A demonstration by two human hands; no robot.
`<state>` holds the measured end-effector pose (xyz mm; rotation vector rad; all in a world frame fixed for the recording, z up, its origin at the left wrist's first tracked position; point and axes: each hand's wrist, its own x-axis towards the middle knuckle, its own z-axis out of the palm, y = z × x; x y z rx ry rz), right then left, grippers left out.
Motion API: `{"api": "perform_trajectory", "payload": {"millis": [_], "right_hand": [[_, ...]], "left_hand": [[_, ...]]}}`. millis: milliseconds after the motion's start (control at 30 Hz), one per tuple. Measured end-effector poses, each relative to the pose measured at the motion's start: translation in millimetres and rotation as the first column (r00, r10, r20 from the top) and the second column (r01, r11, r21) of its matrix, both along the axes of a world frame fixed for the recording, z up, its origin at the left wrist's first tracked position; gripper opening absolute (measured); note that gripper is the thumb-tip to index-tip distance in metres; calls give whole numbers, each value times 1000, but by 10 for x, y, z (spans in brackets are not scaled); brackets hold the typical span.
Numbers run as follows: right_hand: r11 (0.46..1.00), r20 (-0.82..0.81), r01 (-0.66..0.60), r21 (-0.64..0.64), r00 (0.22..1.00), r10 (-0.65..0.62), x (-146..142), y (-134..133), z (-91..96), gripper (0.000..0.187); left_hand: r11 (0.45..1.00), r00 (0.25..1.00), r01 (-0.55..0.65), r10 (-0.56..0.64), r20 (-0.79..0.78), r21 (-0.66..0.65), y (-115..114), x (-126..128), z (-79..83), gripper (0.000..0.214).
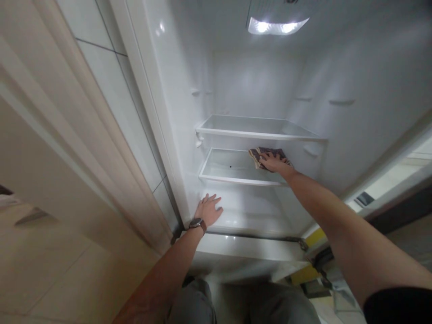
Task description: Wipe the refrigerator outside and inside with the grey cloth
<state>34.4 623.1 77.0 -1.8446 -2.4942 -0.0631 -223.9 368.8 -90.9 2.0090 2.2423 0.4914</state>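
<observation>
Inside an open fridge, my right hand lies spread on a folded patterned cloth, pressing it on the right part of the lower glass shelf. A small dark speck shows on that shelf, left of the cloth. Below the shelf's front edge, my left hand has its fingers apart at the lower left inside the fridge and holds nothing. A dark watch is on the left wrist.
Another glass shelf sits just above the cloth. A lit lamp is at the fridge's ceiling. Small shelf supports jut from the side walls. A wooden door frame and tiled wall stand at left.
</observation>
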Motion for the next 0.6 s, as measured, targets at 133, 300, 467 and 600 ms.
{"api": "perform_trajectory", "payload": {"millis": [133,300,467,600], "right_hand": [[999,-37,11,-45,999,-13,47,-135,6,63],[998,67,-52,-22,996,53,118,-301,-3,62],[999,106,-37,-21,994,39,132,-509,12,61],[999,68,-3,-41,998,6,155,-627,-5,60]], "left_hand": [[1000,1000,4,-4,1,-13,5,6,9,56],[1000,1000,2,-2,-1,-7,19,5,-6,56],[1000,1000,0,-1,27,13,47,-26,-62,58],[999,999,-4,3,35,39,83,-41,-109,58]]}}
